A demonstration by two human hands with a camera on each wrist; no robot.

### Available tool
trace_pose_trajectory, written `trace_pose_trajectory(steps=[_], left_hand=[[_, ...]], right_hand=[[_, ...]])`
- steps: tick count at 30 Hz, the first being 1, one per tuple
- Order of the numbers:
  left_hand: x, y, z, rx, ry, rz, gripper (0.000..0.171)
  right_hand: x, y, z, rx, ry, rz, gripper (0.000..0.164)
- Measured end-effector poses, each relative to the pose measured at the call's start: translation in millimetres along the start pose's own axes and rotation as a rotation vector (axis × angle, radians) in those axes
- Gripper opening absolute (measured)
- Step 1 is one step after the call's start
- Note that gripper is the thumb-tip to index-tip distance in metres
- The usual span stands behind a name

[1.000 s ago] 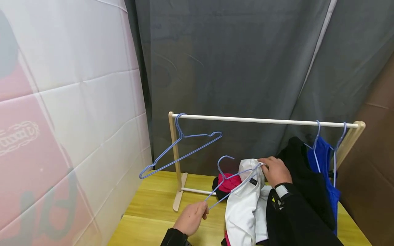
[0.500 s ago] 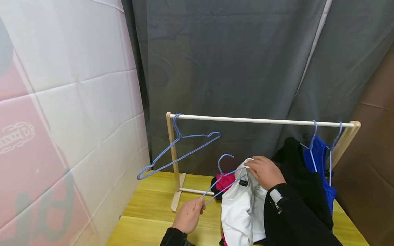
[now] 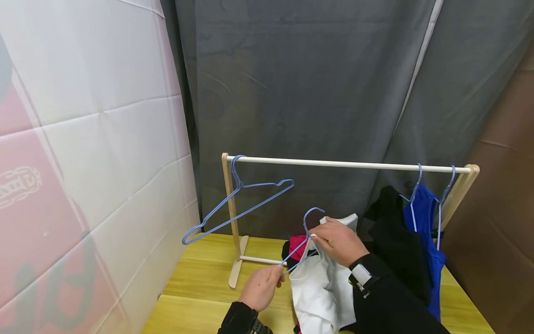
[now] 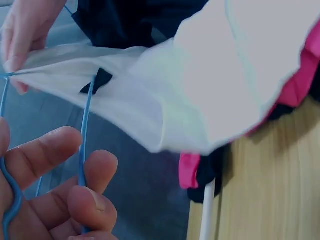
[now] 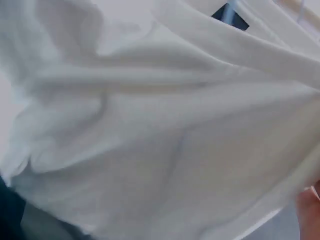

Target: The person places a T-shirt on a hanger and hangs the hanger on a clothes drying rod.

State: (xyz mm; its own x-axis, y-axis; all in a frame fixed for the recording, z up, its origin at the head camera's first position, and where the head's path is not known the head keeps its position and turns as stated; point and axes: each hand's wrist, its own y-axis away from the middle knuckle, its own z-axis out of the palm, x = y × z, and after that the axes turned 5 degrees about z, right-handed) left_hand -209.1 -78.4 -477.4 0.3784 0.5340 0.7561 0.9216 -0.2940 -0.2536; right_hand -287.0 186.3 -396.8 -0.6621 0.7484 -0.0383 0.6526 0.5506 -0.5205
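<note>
My left hand (image 3: 263, 286) grips one end of a blue wire hanger (image 3: 297, 250), its fingers curled round the wire in the left wrist view. The hanger's hook points up beside my right hand (image 3: 340, 240), which pinches the neckline of a white shirt (image 3: 319, 290) against the hanger's upper wire near the hook. One arm of the hanger is inside the shirt. A dark label (image 4: 98, 81) shows at the collar in the left wrist view. In the right wrist view, the white cloth (image 5: 150, 125) fills most of the picture and hides nearly all the fingers.
A rack with a white rail (image 3: 333, 163) stands behind. Bare blue hangers (image 3: 239, 185) hang at its left end. A black garment (image 3: 398, 250) and a blue garment (image 3: 435, 264) are at the right. Pink and black cloth (image 3: 295, 246) lies on the wooden table (image 3: 200, 278).
My right hand has moved left along the hanger, drawing the white shirt's neckline from the far end towards the hook. My left hand keeps its grip on the near end.
</note>
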Motion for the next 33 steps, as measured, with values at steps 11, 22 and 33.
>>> trace_pose_trajectory(steps=[11,22,33], left_hand=[[0.3,-13.3,3.7,-0.095,0.183,-0.041,0.055],[-9.7,-31.4,1.8,-0.449,0.368,0.086,0.058],[-18.2,-35.5,0.4,-0.515,-0.056,0.102,0.059]], right_hand=[[-13.2,-4.6,3.5,0.097,-0.105,0.052,0.015],[-8.7,-0.3,9.5,0.155,-0.090,0.109,0.030],[-7.6,1.8,6.8,0.124,-0.062,0.075,0.031]])
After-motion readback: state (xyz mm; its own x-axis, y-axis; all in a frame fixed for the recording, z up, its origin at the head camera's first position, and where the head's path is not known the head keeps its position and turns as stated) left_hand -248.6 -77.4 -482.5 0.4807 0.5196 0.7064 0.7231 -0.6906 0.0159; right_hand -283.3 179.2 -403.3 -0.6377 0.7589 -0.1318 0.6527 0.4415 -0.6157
